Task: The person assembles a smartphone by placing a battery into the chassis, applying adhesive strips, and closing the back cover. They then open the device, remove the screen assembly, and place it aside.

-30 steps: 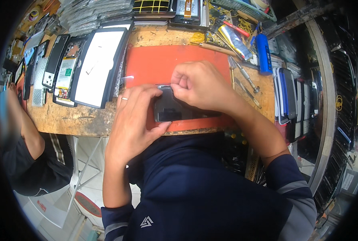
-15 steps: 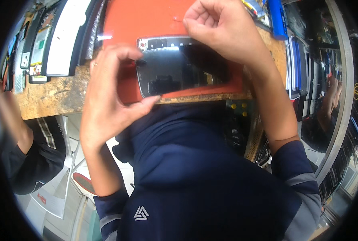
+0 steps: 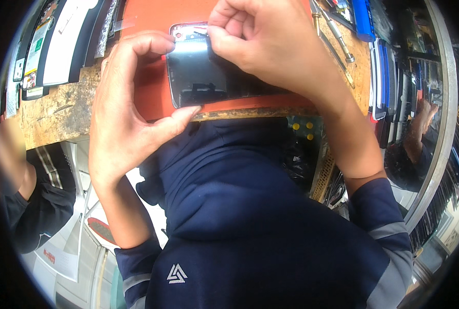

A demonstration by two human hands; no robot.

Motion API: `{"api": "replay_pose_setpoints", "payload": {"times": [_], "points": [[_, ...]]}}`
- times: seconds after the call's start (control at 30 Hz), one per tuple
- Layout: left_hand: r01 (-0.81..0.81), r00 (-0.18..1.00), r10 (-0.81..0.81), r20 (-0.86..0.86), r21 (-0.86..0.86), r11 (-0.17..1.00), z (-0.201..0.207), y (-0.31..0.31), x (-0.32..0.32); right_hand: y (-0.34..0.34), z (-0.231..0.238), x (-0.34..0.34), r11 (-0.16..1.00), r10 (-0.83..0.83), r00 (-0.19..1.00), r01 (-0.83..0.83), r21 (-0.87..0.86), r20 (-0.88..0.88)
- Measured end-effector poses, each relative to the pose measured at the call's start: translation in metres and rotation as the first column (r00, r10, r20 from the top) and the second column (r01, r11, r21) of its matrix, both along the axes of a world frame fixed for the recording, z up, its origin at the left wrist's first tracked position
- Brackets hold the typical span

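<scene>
A phone (image 3: 193,72) with a dark glossy face lies on the red-orange mat (image 3: 157,13) near the bench's front edge. Along its far side runs a pale strip with a small round mark at the left corner. My left hand (image 3: 118,98) grips the phone's left end, fingertips at the far corner and thumb at the near edge. Above the far side, my right hand (image 3: 265,46) is closed in a pinch. A small dark sliver shows by its fingertips, too small to name. My right hand and wrist hide much of the phone's right part.
Screwdrivers (image 3: 337,36) and a blue cylinder (image 3: 363,20) lie at the back right of the worn wooden bench (image 3: 67,121). Upright flat panels (image 3: 384,82) line its right side. White and dark flat devices (image 3: 67,41) are stacked at left, with another person's arm (image 3: 26,175) nearby.
My right hand has come down from above the mat to the phone's far side, its pinch now near the pale strip. My left hand stays at the phone's left end.
</scene>
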State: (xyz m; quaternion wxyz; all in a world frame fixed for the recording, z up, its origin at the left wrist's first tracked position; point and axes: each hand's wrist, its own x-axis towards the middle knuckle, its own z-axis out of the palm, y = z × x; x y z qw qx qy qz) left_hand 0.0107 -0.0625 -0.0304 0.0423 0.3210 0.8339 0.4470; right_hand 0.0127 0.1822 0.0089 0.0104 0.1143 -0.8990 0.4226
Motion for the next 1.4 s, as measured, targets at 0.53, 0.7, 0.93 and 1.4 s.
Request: {"api": "replay_pose_setpoints", "payload": {"times": [0.53,0.7,0.93,1.4], "points": [[-0.074,0.995,0.067,-0.069,-0.107,0.991,0.030,0.011,-0.011,0.026,-0.013,-0.012,0.994,-0.092,0.989,0.083,-0.073,-0.120],[0.049,0.982,-0.088,-0.166,-0.226,0.973,0.021,0.011,-0.007,0.052,-0.006,-0.009,0.938,-0.169,0.977,0.201,-0.284,0.131],[0.075,0.997,-0.079,-0.024,-0.138,0.988,0.026,0.007,-0.013,0.059,-0.012,0.006,0.945,-0.123,0.981,0.162,-0.285,0.150],[-0.217,0.967,0.197,0.160,0.115,0.969,0.021,0.031,-0.028,0.041,0.024,0.060,0.989,0.079,0.920,-0.023,0.148,-0.383]]}}
